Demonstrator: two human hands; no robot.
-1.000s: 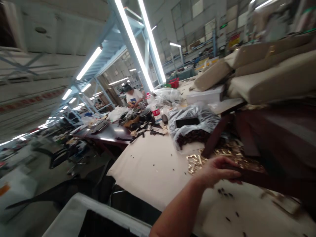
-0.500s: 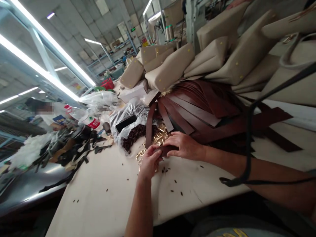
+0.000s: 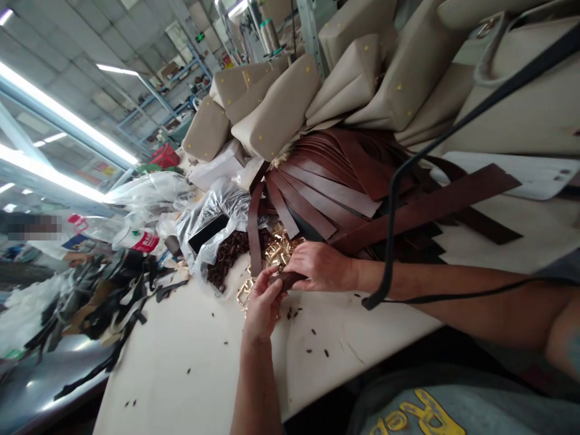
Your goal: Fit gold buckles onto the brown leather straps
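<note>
One brown strip (image 3: 290, 280) was in work, held up between both hands right by the gold-coloured metal frames (image 3: 280, 246), over the pale tabletop (image 3: 176, 335). Left hand (image 3: 263, 305) pinched one end, thumb on top; right hand (image 3: 319, 266) was closed on the other. Looked mid-piece to me: this one not done, plenty left, judging by the fanned pile of brown strips (image 3: 348, 175) behind (dozens, too overlapped to count). Couldn't tell whether any were finished. One loose strip (image 3: 255, 232) lay beside the frames; frames themselves, also dozens, heaped. Next out: one plastic bag (image 3: 226, 202) of brown loops (image 3: 226, 257), uncountable, one black flat rectangle (image 3: 208, 233) on it. Roughly a dozen small dark bits (image 3: 326, 353) were scattered about. Further back: at least six beige bags (image 3: 277, 109), one red basket (image 3: 166, 156). Far left, one co-worker's hand (image 3: 78, 258), blurred.
</note>
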